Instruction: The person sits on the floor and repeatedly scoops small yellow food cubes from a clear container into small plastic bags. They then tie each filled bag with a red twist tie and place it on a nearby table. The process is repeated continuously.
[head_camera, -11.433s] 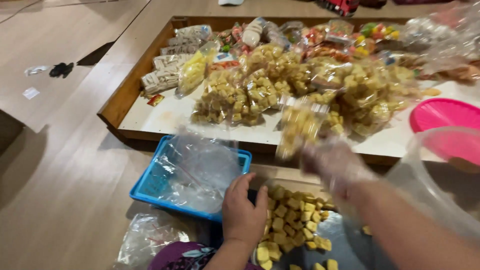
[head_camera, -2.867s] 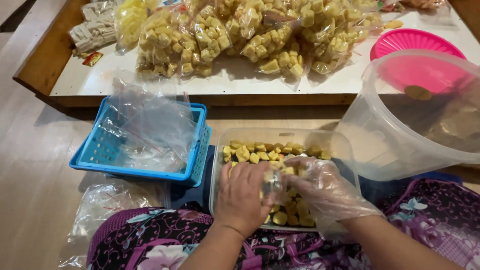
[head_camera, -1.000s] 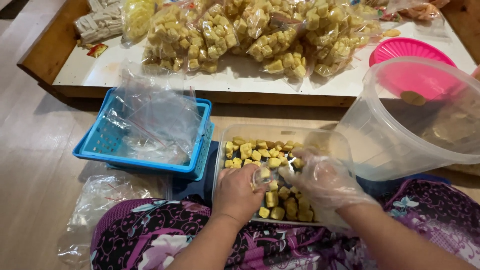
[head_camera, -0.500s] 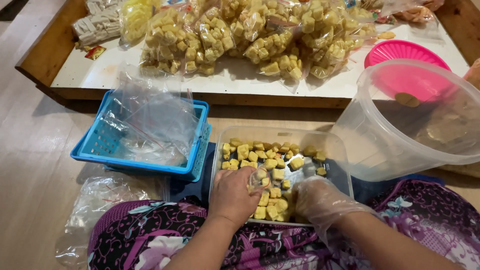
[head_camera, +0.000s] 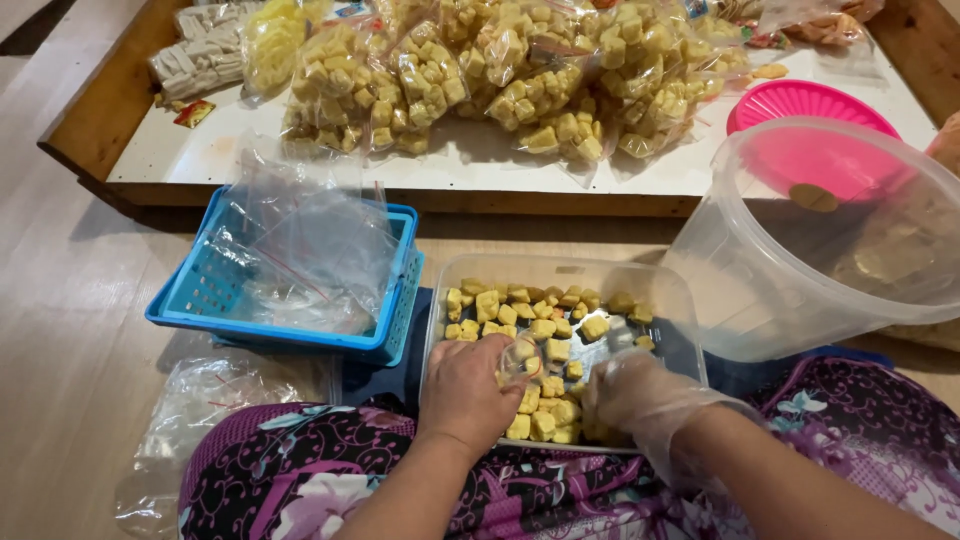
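Wooden floor (head_camera: 70, 330) bears blue basket (head_camera: 200, 320) (bag-filled), clear tub (head_camera: 560, 275).

Both hands reach into a clear plastic tray (head_camera: 560, 272) of yellow snack cubes (head_camera: 540, 330) on the person's lap: the bare left hand (head_camera: 465, 395) holds a small clear bag (head_camera: 520, 360) over the cubes, and the right hand (head_camera: 630, 395), in a thin plastic glove, rests on the cubes just beside it. Left of the tray stands a blue basket (head_camera: 395, 330) of empty clear bags (head_camera: 310, 250), right of it a large translucent bucket (head_camera: 760, 290). Beyond, filled bags of cubes (head_camera: 520, 70) and a pink dish (head_camera: 800, 100) lie on the low desk (head_camera: 250, 170).
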